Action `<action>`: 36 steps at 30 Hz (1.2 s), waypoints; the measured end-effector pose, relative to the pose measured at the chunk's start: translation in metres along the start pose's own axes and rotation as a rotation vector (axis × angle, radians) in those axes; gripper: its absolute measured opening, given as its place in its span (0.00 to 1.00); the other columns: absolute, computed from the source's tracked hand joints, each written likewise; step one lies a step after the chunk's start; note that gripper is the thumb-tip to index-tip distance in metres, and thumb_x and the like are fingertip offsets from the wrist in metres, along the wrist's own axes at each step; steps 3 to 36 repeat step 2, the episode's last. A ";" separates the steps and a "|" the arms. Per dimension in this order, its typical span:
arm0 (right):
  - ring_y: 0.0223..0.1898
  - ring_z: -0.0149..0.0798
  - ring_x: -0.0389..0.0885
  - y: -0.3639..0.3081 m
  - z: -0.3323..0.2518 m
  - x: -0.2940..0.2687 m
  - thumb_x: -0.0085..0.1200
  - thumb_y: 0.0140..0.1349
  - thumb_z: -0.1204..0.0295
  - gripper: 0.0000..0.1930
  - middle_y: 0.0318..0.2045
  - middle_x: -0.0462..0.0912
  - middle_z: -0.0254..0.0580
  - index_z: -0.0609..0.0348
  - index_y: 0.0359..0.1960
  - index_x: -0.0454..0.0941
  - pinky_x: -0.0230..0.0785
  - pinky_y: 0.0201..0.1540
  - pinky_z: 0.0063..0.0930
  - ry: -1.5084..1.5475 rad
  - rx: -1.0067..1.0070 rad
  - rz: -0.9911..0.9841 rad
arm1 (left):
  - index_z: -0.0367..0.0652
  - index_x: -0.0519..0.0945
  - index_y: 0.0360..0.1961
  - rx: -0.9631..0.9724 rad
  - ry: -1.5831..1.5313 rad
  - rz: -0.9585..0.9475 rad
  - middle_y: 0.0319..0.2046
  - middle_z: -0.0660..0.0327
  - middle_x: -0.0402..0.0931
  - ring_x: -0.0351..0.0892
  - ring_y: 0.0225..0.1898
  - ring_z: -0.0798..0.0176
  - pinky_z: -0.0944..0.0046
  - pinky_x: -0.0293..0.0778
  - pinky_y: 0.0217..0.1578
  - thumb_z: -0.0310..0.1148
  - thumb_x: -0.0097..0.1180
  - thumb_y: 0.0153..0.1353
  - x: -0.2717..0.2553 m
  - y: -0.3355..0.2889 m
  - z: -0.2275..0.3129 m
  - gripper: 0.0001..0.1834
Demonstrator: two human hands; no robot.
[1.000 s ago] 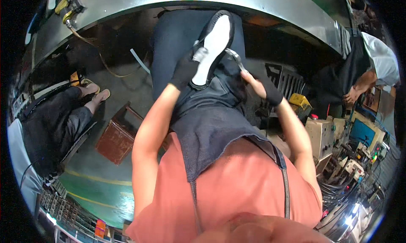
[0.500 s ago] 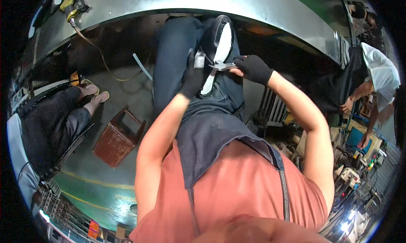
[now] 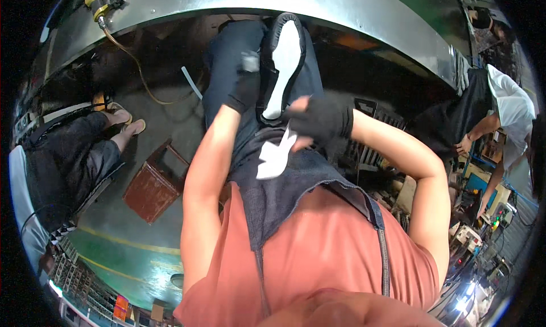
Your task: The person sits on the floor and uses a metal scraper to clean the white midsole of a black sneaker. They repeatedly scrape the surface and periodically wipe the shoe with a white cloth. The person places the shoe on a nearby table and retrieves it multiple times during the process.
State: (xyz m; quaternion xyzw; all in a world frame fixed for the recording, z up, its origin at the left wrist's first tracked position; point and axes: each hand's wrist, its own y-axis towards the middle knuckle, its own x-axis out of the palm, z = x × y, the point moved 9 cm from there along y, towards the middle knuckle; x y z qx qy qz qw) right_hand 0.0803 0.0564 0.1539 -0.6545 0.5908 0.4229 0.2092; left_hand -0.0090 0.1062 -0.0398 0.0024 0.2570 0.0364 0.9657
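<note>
A black shoe (image 3: 302,40) lies sole up along my thighs, a long white panel (image 3: 286,54) running down its underside. My left hand (image 3: 244,91), in a black glove, is at the shoe's left side; a small blurred whitish-grey thing (image 3: 249,61) shows at its fingers, which are too dark to read. Near the shoe's lower end, my right hand (image 3: 324,119), in a black glove with bare fingertips, is smeared by motion. Its fingers close on a bright white notched piece (image 3: 274,158) hanging over my dark apron (image 3: 256,207). I cannot tell what that piece is.
A shiny metal bench (image 3: 318,3) crosses in front of my knees, with a yellow-black air tool (image 3: 99,8) on its hose at the left. A brown stool (image 3: 151,193) stands left. Another person sits at far left; another stands right, near machinery (image 3: 469,239).
My right hand has moved down toward my lap; the metal tool it held is no longer recognisable, and a white piece shows there. My left hand has shifted left. The shoe has turned more upright.
</note>
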 end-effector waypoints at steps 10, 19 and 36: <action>0.25 0.48 0.77 -0.027 0.045 0.024 0.49 0.60 0.53 0.18 0.24 0.75 0.48 0.58 0.29 0.73 0.69 0.28 0.36 -0.064 0.480 -0.115 | 0.36 0.48 0.67 0.058 0.159 -0.123 0.63 0.45 0.56 0.55 0.65 0.52 0.60 0.46 0.65 0.38 0.44 0.65 -0.001 -0.002 -0.019 0.34; 0.25 0.48 0.77 -0.027 0.045 0.024 0.49 0.60 0.53 0.18 0.24 0.75 0.48 0.58 0.29 0.73 0.69 0.28 0.36 -0.064 0.480 -0.115 | 0.36 0.48 0.67 0.058 0.159 -0.123 0.63 0.45 0.56 0.55 0.65 0.52 0.60 0.46 0.65 0.38 0.44 0.65 -0.001 -0.002 -0.019 0.34; 0.25 0.48 0.77 -0.027 0.045 0.024 0.49 0.60 0.53 0.18 0.24 0.75 0.48 0.58 0.29 0.73 0.69 0.28 0.36 -0.064 0.480 -0.115 | 0.36 0.48 0.67 0.058 0.159 -0.123 0.63 0.45 0.56 0.55 0.65 0.52 0.60 0.46 0.65 0.38 0.44 0.65 -0.001 -0.002 -0.019 0.34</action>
